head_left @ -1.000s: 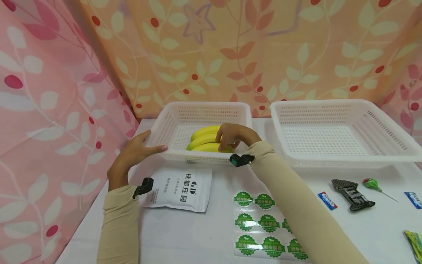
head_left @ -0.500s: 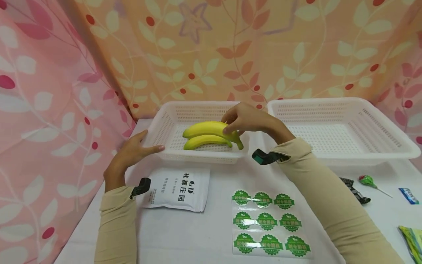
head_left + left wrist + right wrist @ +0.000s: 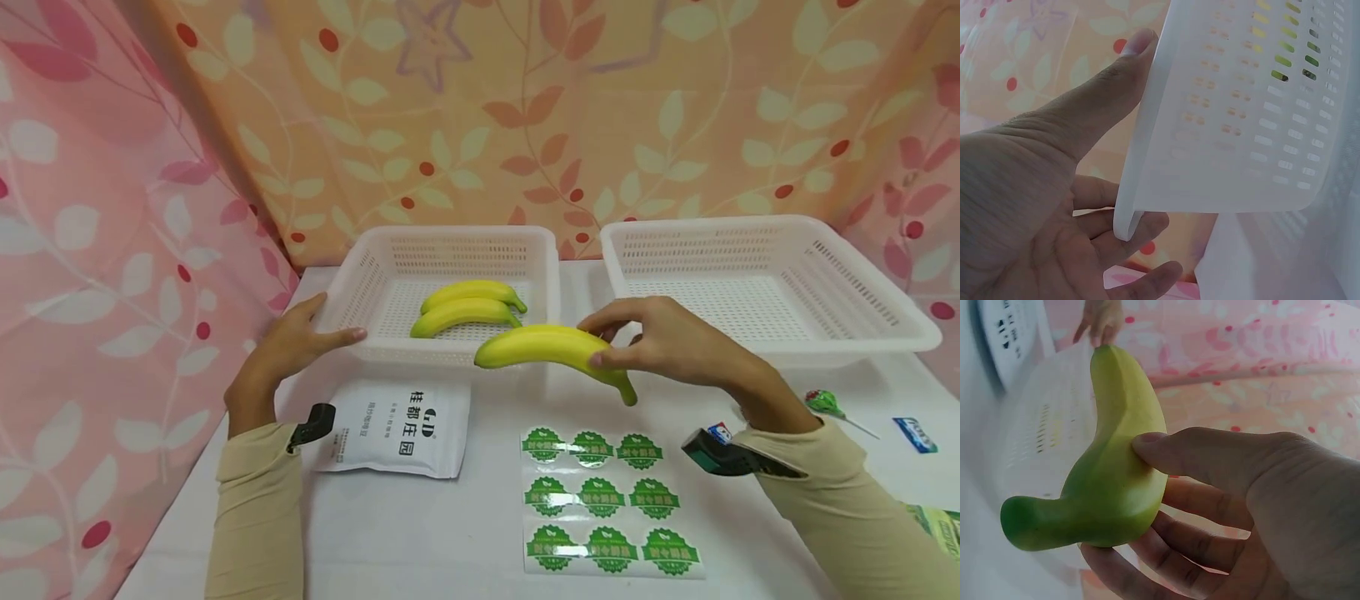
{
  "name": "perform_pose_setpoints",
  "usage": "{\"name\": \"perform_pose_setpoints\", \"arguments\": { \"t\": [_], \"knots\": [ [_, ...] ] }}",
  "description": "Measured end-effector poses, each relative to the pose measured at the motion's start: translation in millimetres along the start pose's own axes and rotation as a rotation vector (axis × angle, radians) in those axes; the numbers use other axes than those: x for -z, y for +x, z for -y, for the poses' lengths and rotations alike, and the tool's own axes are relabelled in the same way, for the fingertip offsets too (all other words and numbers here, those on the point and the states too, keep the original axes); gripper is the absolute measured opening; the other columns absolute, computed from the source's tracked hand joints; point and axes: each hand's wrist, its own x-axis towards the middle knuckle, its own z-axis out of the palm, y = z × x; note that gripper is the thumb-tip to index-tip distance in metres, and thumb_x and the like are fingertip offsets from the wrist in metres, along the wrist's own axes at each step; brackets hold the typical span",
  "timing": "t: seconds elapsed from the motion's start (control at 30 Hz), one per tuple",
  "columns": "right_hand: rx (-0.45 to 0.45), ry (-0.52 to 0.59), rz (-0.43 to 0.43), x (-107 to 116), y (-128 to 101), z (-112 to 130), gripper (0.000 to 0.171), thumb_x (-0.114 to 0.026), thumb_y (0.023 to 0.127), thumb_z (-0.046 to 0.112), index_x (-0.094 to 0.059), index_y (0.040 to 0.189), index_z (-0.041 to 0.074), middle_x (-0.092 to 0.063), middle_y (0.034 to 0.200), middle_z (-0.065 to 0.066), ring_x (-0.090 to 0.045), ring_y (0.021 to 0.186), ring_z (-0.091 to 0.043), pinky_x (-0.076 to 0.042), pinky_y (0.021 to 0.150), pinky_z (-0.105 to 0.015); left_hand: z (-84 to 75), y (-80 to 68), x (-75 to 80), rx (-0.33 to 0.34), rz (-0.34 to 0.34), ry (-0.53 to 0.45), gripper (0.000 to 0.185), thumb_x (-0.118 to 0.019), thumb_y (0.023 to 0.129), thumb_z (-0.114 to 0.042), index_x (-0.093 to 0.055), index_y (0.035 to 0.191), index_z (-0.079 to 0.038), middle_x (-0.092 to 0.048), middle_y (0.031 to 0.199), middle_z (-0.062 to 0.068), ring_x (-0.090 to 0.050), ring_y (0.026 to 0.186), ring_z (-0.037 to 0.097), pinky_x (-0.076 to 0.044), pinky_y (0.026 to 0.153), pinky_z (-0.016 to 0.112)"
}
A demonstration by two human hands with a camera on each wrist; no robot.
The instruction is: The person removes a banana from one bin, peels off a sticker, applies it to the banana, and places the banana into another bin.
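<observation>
My right hand (image 3: 594,343) pinches a yellow banana (image 3: 536,346) near its green stem end, thumb underneath and fingers on top. It hovers just in front of the left white basket (image 3: 450,237), above the table. In the right wrist view the banana (image 3: 1116,456) lies between the thumb and curled fingers of my right hand (image 3: 1154,487). Two more bananas (image 3: 472,292) (image 3: 461,313) lie inside that basket. My left hand (image 3: 303,340) holds the basket's near left corner. In the left wrist view its thumb lies along the rim (image 3: 1147,125) with the fingers curled beneath.
A second white basket (image 3: 757,225) stands empty at the right. On the table lie a white pouch (image 3: 401,425), a sheet of green stickers (image 3: 603,500), a lollipop (image 3: 821,402), a blue wrapper (image 3: 915,433) and a green packet (image 3: 937,525). Patterned curtains close in the back and left.
My right hand has lifted one banana out of the left basket and carried it right and toward me, past the front rim. The left hand has kept its hold.
</observation>
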Motion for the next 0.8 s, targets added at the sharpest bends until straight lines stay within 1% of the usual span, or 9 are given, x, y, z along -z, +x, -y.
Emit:
{"name": "perform_pose_setpoints", "arguments": {
  "t": [0.13, 0.23, 0.4, 0.5, 0.53, 0.63, 0.73, 0.77, 0.8],
  "knots": [
    [-0.02, 0.0, 0.013, -14, -21, -15, 0.039, -0.085, 0.091, 0.032, -0.076, 0.125, 0.016, -0.07, 0.102, 0.003, -0.063, 0.097, -0.021, -0.056, 0.074, -0.028, 0.8, 0.8, -0.3, -0.019, 0.002, -0.014, 0.095, -0.078, 0.094, -0.053, -0.032, 0.164, -0.01, -0.053, 0.143, 0.022, -0.055, 0.123, 0.041, -0.045, 0.11, 0.066],
    [-0.019, -0.003, 0.036, -25, -31, -23, 0.039, -0.084, 0.092, 0.033, -0.075, 0.125, 0.014, -0.069, 0.102, 0.006, -0.063, 0.096, -0.018, -0.056, 0.073, -0.026, 0.5, 1.7, -0.8, -0.036, 0.003, -0.019, 0.092, -0.078, 0.094, -0.05, -0.034, 0.163, -0.009, -0.053, 0.143, 0.022, -0.056, 0.122, 0.041, -0.047, 0.109, 0.066],
    [-0.02, -0.036, 0.037, -40, -35, -34, 0.037, -0.083, 0.092, 0.024, -0.075, 0.125, 0.009, -0.07, 0.104, 0.006, -0.063, 0.097, -0.015, -0.054, 0.074, -0.026, -2.8, 1.0, -0.3, -0.031, -0.001, -0.015, 0.089, -0.079, 0.094, -0.047, -0.036, 0.162, -0.008, -0.054, 0.142, 0.022, -0.057, 0.12, 0.041, -0.05, 0.106, 0.063],
    [-0.038, -0.066, 0.032, -46, -33, -39, 0.038, -0.082, 0.092, 0.017, -0.073, 0.126, 0.005, -0.071, 0.107, 0.002, -0.064, 0.099, -0.016, -0.056, 0.079, -0.031, -7.3, -0.8, -0.1, -0.03, -0.013, -0.001, 0.091, -0.08, 0.094, -0.045, -0.035, 0.164, -0.01, -0.053, 0.144, 0.021, -0.056, 0.122, 0.04, -0.049, 0.108, 0.064],
    [-0.045, -0.077, 0.033, -48, -32, -41, 0.038, -0.082, 0.092, 0.015, -0.073, 0.127, 0.004, -0.072, 0.109, 0.001, -0.064, 0.1, -0.017, -0.057, 0.082, -0.034, -9.5, -1.5, -0.2, -0.036, -0.022, 0.012, 0.092, -0.08, 0.094, -0.044, -0.034, 0.165, -0.01, -0.052, 0.147, 0.021, -0.054, 0.125, 0.041, -0.046, 0.11, 0.065],
    [-0.064, -0.097, 0.033, -52, -30, -46, 0.037, -0.08, 0.094, 0.011, -0.071, 0.129, 0.003, -0.072, 0.113, -0.003, -0.065, 0.103, -0.02, -0.057, 0.088, -0.042, -21.1, -4.4, -2.7, -0.083, -0.072, 0.074, 0.093, -0.082, 0.093, -0.038, -0.034, 0.166, -0.008, -0.045, 0.157, 0.023, -0.045, 0.139, 0.045, -0.036, 0.117, 0.069],
    [-0.067, -0.096, 0.031, -54, -27, -52, 0.036, -0.077, 0.096, 0.009, -0.07, 0.131, 0.001, -0.072, 0.117, -0.008, -0.065, 0.105, -0.024, -0.057, 0.09, -0.047, -41.7, -6.8, -11.4, -0.152, -0.123, 0.124, 0.088, -0.083, 0.093, -0.03, -0.037, 0.164, -0.006, -0.038, 0.164, 0.024, -0.033, 0.149, 0.048, -0.026, 0.122, 0.069],
    [-0.07, -0.096, 0.025, -55, -27, -54, 0.036, -0.076, 0.097, 0.009, -0.07, 0.132, 0.001, -0.072, 0.118, -0.009, -0.065, 0.106, -0.025, -0.057, 0.091, -0.048, -49.9, -7.7, -16.4, -0.181, -0.136, 0.133, 0.085, -0.083, 0.093, -0.028, -0.04, 0.163, -0.006, -0.039, 0.164, 0.023, -0.033, 0.15, 0.047, -0.026, 0.123, 0.069],
    [-0.071, -0.099, 0.019, -56, -26, -56, 0.036, -0.076, 0.097, 0.008, -0.069, 0.132, 0.001, -0.072, 0.119, -0.01, -0.065, 0.107, -0.025, -0.057, 0.091, -0.048, -59.1, -9.2, -22.5, -0.216, -0.142, 0.131, 0.082, -0.083, 0.093, -0.027, -0.043, 0.162, -0.007, -0.042, 0.162, 0.022, -0.036, 0.149, 0.045, -0.03, 0.122, 0.067]
  ]
}}
